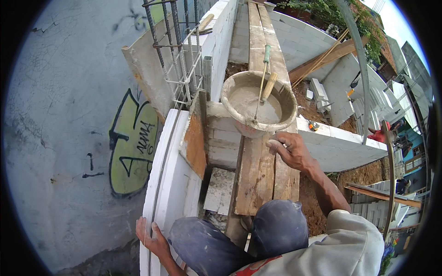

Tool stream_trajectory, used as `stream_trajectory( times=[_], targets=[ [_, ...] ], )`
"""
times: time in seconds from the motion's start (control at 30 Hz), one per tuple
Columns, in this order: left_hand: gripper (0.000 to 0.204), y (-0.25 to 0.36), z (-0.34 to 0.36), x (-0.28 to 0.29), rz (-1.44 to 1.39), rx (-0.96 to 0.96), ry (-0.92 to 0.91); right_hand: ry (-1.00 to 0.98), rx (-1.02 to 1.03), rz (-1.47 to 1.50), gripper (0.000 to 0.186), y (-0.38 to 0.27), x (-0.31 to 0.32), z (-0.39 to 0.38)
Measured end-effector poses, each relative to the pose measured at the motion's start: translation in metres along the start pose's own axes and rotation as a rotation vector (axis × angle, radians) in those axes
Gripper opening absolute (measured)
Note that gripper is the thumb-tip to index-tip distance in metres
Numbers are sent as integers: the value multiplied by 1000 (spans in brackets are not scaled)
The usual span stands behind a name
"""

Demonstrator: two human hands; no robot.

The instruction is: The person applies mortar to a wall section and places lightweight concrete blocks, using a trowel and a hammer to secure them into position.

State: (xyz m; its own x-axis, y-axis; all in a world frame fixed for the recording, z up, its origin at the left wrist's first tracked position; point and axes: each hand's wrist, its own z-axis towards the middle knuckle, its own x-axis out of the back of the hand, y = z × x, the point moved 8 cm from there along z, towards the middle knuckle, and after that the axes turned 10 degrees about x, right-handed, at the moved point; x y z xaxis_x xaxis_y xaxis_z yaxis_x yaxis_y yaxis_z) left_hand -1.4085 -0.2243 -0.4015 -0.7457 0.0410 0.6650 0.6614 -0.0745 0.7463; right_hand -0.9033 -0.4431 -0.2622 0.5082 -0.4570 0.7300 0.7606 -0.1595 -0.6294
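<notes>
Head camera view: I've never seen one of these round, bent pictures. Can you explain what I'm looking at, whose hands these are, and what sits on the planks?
This is one wide fisheye camera worn on a person's head, looking down, so straight edges curve near the rim. No machine here, just two bare hands. The person crouches on wooden planks laid across white block walls. The left hand rests on the top of the white block wall, touching a thin steel rod that lies along it. The right hand is loosely closed just below a bucket of wet mortar standing on the planks; its grip seems empty. Two tool handles lean out of the bucket. A rebar cage rises behind.
</notes>
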Motion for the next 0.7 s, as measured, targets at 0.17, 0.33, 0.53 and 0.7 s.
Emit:
stream_trajectory(
  times=[0.17,0.33,0.53,0.7],
  targets=[
    [46,-40,24,2,374,-145,92,449,153,23,21,-28,98,82],
    [53,-55,30,-26,431,-109,103,338,69,51,34,5,95,167],
    [54,-69,28,-24,441,-88,128,13,142,235,45,12,11,224],
    [53,-65,32,-30,426,-113,140,-357,322,-945,25,88,14,209]
  ],
)
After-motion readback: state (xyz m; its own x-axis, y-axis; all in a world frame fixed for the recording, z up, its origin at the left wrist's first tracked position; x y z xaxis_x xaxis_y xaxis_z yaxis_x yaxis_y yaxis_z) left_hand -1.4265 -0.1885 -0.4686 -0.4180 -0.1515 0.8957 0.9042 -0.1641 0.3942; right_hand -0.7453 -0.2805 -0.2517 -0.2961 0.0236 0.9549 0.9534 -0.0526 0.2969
